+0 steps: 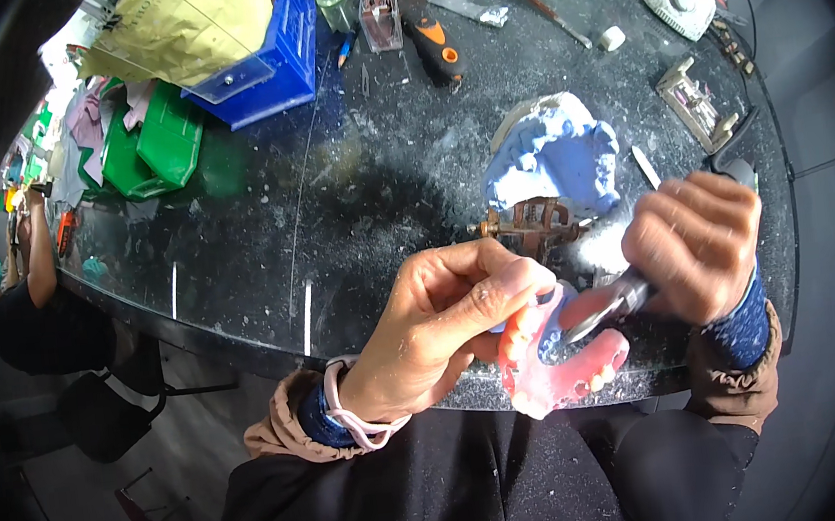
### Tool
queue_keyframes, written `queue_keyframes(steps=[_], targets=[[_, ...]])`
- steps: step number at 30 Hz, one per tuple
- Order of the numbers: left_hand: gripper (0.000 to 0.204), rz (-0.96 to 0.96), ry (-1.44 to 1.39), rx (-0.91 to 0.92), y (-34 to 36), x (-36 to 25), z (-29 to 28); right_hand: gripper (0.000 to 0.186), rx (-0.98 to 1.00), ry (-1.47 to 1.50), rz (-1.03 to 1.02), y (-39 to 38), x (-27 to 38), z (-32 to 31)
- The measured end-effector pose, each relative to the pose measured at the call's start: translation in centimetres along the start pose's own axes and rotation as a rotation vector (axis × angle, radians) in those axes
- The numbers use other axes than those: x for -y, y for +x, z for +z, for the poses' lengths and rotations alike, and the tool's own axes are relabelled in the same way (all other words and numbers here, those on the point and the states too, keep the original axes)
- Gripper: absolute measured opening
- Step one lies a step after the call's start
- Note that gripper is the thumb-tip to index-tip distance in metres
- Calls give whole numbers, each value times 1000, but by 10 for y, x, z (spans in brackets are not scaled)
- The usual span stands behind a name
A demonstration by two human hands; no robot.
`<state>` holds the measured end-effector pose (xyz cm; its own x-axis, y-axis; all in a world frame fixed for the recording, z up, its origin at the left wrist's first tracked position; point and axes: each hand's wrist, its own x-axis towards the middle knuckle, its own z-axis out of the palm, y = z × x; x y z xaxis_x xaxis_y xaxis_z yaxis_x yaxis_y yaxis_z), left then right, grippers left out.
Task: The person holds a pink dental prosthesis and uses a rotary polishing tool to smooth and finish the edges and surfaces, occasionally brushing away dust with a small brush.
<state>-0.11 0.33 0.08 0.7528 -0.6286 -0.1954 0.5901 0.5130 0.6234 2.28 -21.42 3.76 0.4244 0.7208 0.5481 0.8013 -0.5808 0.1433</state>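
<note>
My left hand (454, 327) grips a pink denture (559, 377) with several white teeth by its upper left, with thumb and fingers pinched on it, over the bench's front edge. A blue piece (554, 338) shows inside the denture's curve. My right hand (687, 240) is closed, slightly blurred, round a metal tool (615, 304), apparently pliers, whose tip reaches into the denture's curve. Just beyond my hands, a blue and white dental cast (549, 167) rests on a brass-coloured articulator (540, 227).
The dark bench (235, 243) holds a blue bin (278, 68) with yellow paper, green bins (160, 145), an orange-black handled tool (438, 53), a white device (676, 4) and a metal frame (694, 103). A co-worker (42, 327) is at the left, near a chair (100, 412).
</note>
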Motion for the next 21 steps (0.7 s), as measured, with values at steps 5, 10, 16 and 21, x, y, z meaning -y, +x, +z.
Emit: queue_keyframes(steps=[5,10,16,21], targets=[[18,207,-18,141,2,2,-1,45,-130,90,419,0,-10,-10],[24,528,124,11,-3,4,14,53,-16,629,764,7,-1,-41],[15,721,121,181,-3,12,10,30,156,1027,758,15,14,-49],[41,875,454,137,-11,18,16,23,100,1067,831,12,19,-48]])
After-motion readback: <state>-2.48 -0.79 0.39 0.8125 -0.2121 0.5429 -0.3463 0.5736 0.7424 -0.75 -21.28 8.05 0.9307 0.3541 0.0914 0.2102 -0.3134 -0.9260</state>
